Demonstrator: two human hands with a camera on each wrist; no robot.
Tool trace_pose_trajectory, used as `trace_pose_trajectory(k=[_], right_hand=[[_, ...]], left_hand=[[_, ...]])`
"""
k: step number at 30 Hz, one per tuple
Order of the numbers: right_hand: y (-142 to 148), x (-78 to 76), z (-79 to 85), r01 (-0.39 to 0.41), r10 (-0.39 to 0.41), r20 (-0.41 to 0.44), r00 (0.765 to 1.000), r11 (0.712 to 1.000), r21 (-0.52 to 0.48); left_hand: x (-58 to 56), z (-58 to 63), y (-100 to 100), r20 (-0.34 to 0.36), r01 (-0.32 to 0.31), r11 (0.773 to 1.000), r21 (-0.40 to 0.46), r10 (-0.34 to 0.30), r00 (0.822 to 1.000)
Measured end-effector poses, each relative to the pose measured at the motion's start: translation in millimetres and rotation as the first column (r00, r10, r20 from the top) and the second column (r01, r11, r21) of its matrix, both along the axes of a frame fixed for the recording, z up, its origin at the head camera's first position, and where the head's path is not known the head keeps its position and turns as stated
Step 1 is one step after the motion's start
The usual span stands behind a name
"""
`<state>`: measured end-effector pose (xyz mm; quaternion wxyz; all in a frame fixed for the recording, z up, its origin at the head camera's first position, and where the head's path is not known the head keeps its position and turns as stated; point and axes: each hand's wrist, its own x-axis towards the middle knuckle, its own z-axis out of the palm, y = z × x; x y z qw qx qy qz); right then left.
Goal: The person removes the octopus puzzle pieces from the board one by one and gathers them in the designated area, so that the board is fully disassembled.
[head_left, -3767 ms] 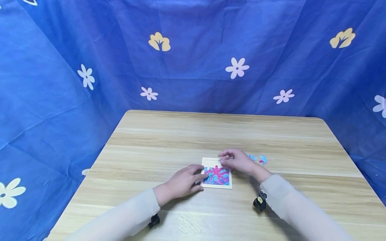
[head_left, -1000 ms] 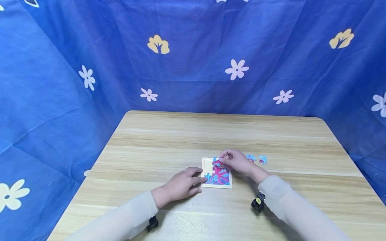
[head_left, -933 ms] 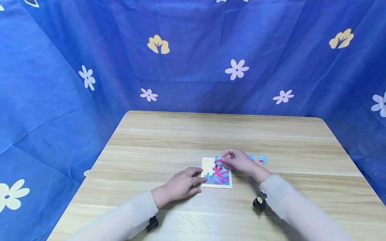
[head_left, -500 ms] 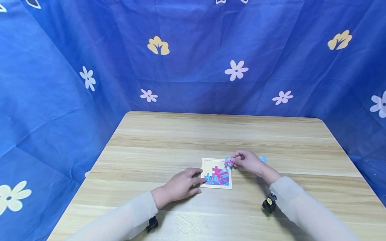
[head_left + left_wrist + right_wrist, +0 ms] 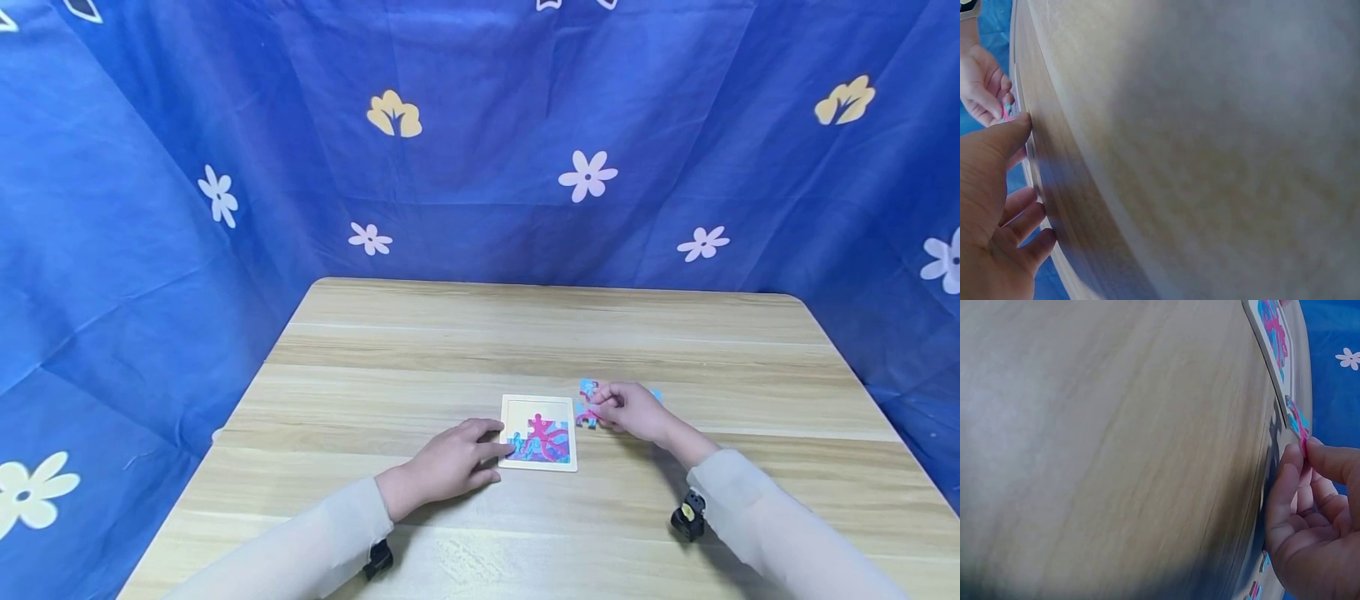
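Observation:
A pale puzzle frame point(image 5: 538, 464) lies on the table, its lower part filled with pink and blue octopus pieces point(image 5: 540, 446) and its upper part bare. My left hand point(image 5: 448, 458) rests at the frame's left edge, fingers extended, one fingertip on the picture. Just right of the frame, my right hand point(image 5: 633, 411) pinches a blue and pink puzzle piece point(image 5: 585, 415) between thumb and fingertips; the right wrist view shows the pinch too. Another blue and pink patch point(image 5: 588, 386) shows behind it; I cannot tell whether the two are joined.
Loose puzzle pieces lie beyond my right hand, mostly hidden by it in the head view; one blue corner point(image 5: 657, 395) shows. In the right wrist view, a loose piece point(image 5: 1254, 590) sits near the lower edge. A blue flowered cloth point(image 5: 480, 167) hangs behind the wooden table point(image 5: 420, 333).
My right hand has moved from above the frame to its right, carrying a piece along. The frame's middle-left spot, filled in the oldest frame, is bare now. My left hand has barely moved.

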<state>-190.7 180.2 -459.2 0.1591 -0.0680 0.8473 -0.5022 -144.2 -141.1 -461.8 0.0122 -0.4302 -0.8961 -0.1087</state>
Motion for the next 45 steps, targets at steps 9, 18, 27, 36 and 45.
trace_pose_trajectory(k=[9, 18, 27, 36, 45], right_hand=[[-0.5, 2.9, 0.7, 0.014, -0.012, -0.031, 0.999, 0.998, 0.055], [-1.9, 2.4, -1.1, 0.030, -0.016, -0.102, 0.995, 0.990, 0.135], [-6.8, 3.5, -1.9, 0.016, -0.015, -0.096, 0.995, 1.000, 0.013], [-24.4, 3.3, -0.4, -0.005, 0.003, -0.072, 0.997, 1.000, -0.020], [-45.9, 2.9, 0.7, -0.067, 0.065, -0.034, 0.997, 0.997, -0.030]], left_hand=[[0.4, -0.4, -0.7, -0.001, 0.000, 1.000, 0.000, 0.000, 1.000], [-0.2, -1.3, -0.7, -0.009, 0.005, 1.000, 0.002, -0.005, 1.000], [-1.4, 1.4, -0.4, -0.004, 0.009, 1.000, -0.009, -0.009, 1.000], [-3.5, 2.2, 0.5, -0.006, 0.020, 1.000, 0.015, -0.020, 1.000], [-3.1, 3.4, 11.2, -0.046, 0.053, 0.998, 0.036, -0.051, 0.998]])
